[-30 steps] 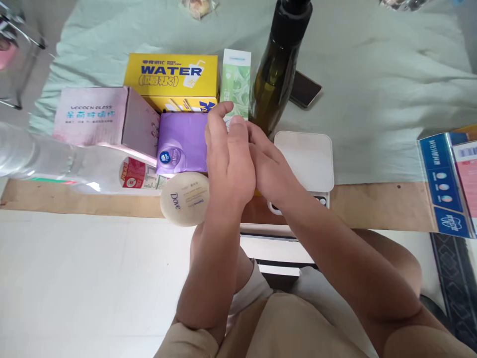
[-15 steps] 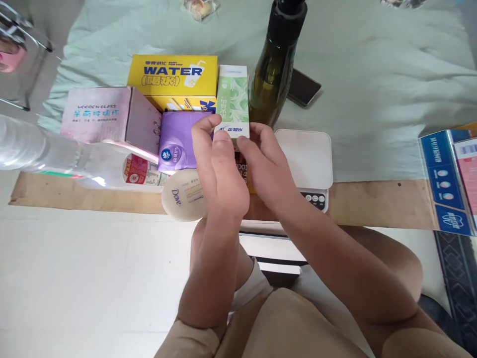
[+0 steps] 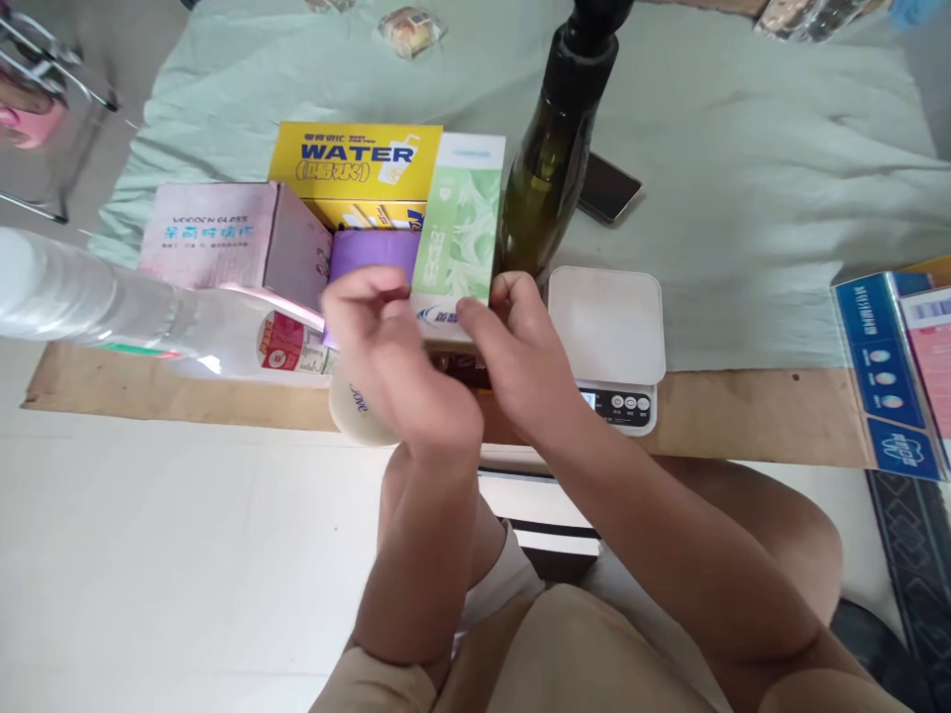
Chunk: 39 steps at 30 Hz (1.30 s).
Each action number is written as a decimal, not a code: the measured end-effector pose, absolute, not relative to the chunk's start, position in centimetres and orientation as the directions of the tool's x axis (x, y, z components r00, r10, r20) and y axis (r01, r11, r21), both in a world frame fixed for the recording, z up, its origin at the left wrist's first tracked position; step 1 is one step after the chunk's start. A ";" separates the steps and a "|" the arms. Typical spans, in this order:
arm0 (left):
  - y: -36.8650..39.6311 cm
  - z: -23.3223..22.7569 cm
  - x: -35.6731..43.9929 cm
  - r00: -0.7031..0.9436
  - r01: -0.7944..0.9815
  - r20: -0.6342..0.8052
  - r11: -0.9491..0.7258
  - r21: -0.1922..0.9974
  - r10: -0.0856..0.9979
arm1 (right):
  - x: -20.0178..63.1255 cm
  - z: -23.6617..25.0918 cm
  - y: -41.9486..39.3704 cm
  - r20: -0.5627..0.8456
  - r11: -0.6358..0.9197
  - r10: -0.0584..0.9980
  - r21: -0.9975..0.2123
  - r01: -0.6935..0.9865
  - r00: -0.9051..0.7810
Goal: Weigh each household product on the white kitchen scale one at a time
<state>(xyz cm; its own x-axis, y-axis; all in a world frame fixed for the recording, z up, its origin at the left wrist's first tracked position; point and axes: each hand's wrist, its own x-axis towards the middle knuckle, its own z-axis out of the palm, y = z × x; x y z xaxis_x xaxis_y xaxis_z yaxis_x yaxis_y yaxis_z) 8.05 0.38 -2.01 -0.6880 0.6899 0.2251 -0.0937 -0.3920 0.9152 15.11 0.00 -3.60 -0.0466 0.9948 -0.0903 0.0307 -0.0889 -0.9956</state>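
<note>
- The right hand [image 3: 520, 356] pinches the near end of a green box [image 3: 459, 233], thumb on the printed face and fingers curled around its right edge.
- The left hand [image 3: 397, 366] hovers loosely curled at the box's near left corner; I cannot tell whether its fingertips touch the box or merely sit beside it.
- The green box stands tilted, its far end leaning toward a dark green bottle [image 3: 546, 158] that rises just to its right.
- Left of the green box sits a purple pack [image 3: 371, 255], and behind that a yellow carton [image 3: 349, 163] marked WATER.
- Further left of the green box lies a pink box [image 3: 223, 238], with a clear plastic bottle [image 3: 111, 307] on its side in front of it.
- A round cream tin [image 3: 357, 411] peeks out under the left hand, nearer than the green box.
- To the right of the green box, past the bottle, a white kitchen scale [image 3: 609, 327] rests on the pale green cloth [image 3: 743, 178], and a dark phone [image 3: 609, 186] lies beyond it.
- Far right of the green box, a blue carton [image 3: 888, 366] sits at the edge of the bed.
</note>
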 end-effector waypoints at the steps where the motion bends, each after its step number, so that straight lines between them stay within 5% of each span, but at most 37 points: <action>1: 0.5 -1.7 7.6 -0.756 -0.025 0.299 -0.482 0.876 0.582 | 15.2 -3.2 -0.8 -0.093 -0.094 0.993 -0.996 0.000 -0.066; 5: 0.8 -0.2 7.0 -0.838 0.153 0.469 -0.706 0.692 0.278 | 16.1 -2.2 -4.0 0.138 0.130 0.980 -0.989 -0.064 -0.141; 8: 0.0 0.9 8.3 -0.816 0.161 0.505 -0.729 0.665 0.281 | 17.4 -1.7 -5.8 0.383 0.383 0.922 -0.924 -0.004 -0.061; 11: -1.9 1.0 10.4 -0.765 0.148 0.560 -0.760 0.633 0.318 | 19.8 -1.5 -7.5 0.468 0.463 0.884 -0.877 0.127 0.009; 16: -4.7 -1.4 13.5 -0.225 -0.028 0.590 -0.611 0.791 0.775 | 25.0 -3.7 -9.7 0.342 0.288 0.914 -0.925 0.246 0.217; 20: -5.4 -3.7 16.1 -0.029 0.031 0.428 -0.428 0.903 0.903 | 28.1 -5.5 -9.0 0.212 0.144 0.949 -0.950 0.278 0.231; 28: -5.3 -4.8 17.1 0.003 0.126 0.261 -0.259 0.958 0.965 | 29.5 -5.0 -7.0 0.030 -0.030 0.993 -0.869 0.494 0.113; 34: -4.9 -4.6 16.7 0.041 0.075 0.089 -0.092 0.993 0.995 | 29.7 -5.0 -6.4 -0.054 -0.076 0.997 -0.868 0.491 0.059; 39: -4.7 -4.9 16.7 0.045 0.080 0.063 -0.066 0.995 0.997 | 29.8 -5.0 -6.5 -0.016 -0.104 0.988 -0.800 0.590 0.152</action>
